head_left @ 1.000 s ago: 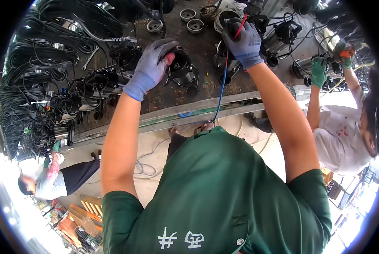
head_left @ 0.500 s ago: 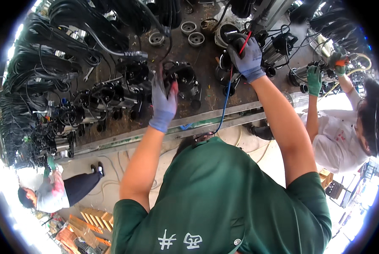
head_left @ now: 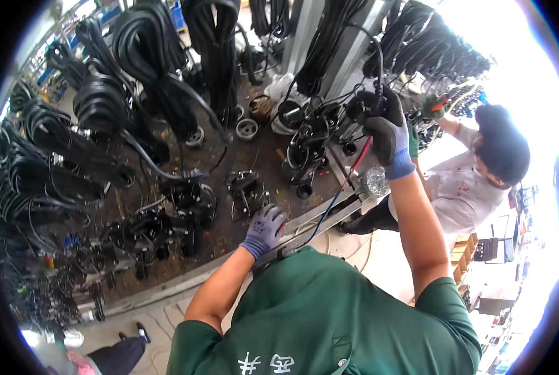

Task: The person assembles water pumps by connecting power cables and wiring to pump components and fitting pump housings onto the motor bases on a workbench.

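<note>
My right hand (head_left: 389, 139), in a grey glove with dark palm, is closed around a black cable (head_left: 379, 84) near where it enters a dark part (head_left: 362, 107). A thin red-and-blue cord (head_left: 353, 170) runs down from under this hand to the bench edge. My left hand (head_left: 265, 230), gloved too, lies at the bench's front edge with fingers bent; whether it holds anything is hidden. Just beyond it sits a black motor housing (head_left: 247, 192) with its top parts showing. Another black motor unit (head_left: 306, 153) stands between the hands, on the far side.
Thick coils of black cable (head_left: 143, 47) hang over the dark bench (head_left: 229, 240). Several black motor units (head_left: 189, 200) line its left side. Metal rings (head_left: 247, 129) lie toward the back. A co-worker (head_left: 460, 181) works at the right, and another person (head_left: 114, 356) stands at lower left.
My right hand has moved right from a round-mouthed housing to the black cable. My left hand has drawn back from a motor unit to the bench edge. The whole view has shifted.
</note>
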A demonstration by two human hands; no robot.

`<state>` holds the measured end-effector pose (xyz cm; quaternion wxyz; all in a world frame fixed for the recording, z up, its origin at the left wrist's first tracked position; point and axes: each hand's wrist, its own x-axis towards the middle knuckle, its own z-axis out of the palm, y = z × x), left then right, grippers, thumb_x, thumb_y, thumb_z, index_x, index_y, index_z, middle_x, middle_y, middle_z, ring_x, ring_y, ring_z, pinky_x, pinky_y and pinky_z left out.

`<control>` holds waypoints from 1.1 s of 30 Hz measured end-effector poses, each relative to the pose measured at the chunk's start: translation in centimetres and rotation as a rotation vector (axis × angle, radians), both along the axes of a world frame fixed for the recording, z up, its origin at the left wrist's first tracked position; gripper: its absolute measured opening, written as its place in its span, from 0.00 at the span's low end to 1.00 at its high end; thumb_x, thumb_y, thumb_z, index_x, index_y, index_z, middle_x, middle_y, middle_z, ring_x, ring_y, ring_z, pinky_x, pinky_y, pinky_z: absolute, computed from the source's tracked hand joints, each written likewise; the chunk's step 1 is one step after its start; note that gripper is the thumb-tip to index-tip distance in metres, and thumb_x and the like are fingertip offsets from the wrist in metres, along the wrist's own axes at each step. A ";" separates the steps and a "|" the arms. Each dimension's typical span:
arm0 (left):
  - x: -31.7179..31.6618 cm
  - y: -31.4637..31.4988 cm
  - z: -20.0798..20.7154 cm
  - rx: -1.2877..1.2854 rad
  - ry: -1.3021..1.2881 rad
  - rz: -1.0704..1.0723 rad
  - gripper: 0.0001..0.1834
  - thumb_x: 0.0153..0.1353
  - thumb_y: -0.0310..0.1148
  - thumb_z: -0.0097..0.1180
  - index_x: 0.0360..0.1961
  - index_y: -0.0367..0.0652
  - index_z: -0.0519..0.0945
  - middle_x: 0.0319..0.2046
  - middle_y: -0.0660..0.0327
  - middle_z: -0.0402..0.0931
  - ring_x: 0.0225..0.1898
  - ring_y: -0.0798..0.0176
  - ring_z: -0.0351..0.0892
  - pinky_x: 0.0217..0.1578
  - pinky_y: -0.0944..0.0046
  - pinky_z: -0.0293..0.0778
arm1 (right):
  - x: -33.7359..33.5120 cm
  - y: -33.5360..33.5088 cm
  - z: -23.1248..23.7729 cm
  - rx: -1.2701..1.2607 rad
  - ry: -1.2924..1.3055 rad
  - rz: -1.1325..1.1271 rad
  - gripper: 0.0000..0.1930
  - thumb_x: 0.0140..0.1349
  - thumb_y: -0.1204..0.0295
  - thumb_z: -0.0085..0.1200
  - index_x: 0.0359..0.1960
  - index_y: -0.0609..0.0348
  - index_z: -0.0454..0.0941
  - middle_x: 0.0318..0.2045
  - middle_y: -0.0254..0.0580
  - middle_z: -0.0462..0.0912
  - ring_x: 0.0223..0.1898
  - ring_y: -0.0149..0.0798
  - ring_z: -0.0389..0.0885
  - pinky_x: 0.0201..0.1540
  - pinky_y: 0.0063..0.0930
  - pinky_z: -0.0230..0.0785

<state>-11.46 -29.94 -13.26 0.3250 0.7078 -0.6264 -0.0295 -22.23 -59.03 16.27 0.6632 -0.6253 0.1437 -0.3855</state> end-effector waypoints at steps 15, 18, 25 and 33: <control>1.0 -3.3 -2.4 0.352 -0.190 -0.174 0.15 0.59 0.46 0.60 0.35 0.45 0.84 0.39 0.56 0.81 0.45 0.50 0.81 0.49 0.47 0.72 | 0.0 -1.6 -1.9 -0.659 0.533 -0.354 0.12 0.69 0.68 0.58 0.48 0.64 0.83 0.31 0.40 0.84 0.32 0.32 0.82 0.36 0.30 0.75; 0.0 -3.7 -0.2 0.143 -0.042 -0.160 0.29 0.58 0.43 0.62 0.60 0.44 0.78 0.37 0.51 0.80 0.44 0.45 0.81 0.45 0.45 0.73 | -1.9 -3.2 -3.2 -0.443 0.359 -0.164 0.17 0.73 0.67 0.51 0.56 0.63 0.82 0.47 0.45 0.87 0.42 0.37 0.85 0.48 0.33 0.77; -1.5 -8.4 14.2 -0.215 0.144 0.016 0.34 0.59 0.39 0.62 0.69 0.49 0.72 0.56 0.51 0.75 0.57 0.45 0.75 0.57 0.46 0.72 | -1.2 -9.2 -9.5 -0.042 0.184 -0.069 0.12 0.74 0.67 0.53 0.52 0.59 0.82 0.40 0.29 0.84 0.27 0.16 0.67 0.27 0.13 0.53; 5.0 -23.6 28.2 -0.479 0.160 0.746 0.55 0.57 0.37 0.70 0.79 0.42 0.47 0.67 0.38 0.64 0.69 0.36 0.64 0.66 0.43 0.65 | 1.8 -9.1 -12.6 0.096 0.050 0.006 0.16 0.76 0.66 0.54 0.58 0.63 0.77 0.47 0.35 0.85 0.42 0.27 0.81 0.42 0.19 0.71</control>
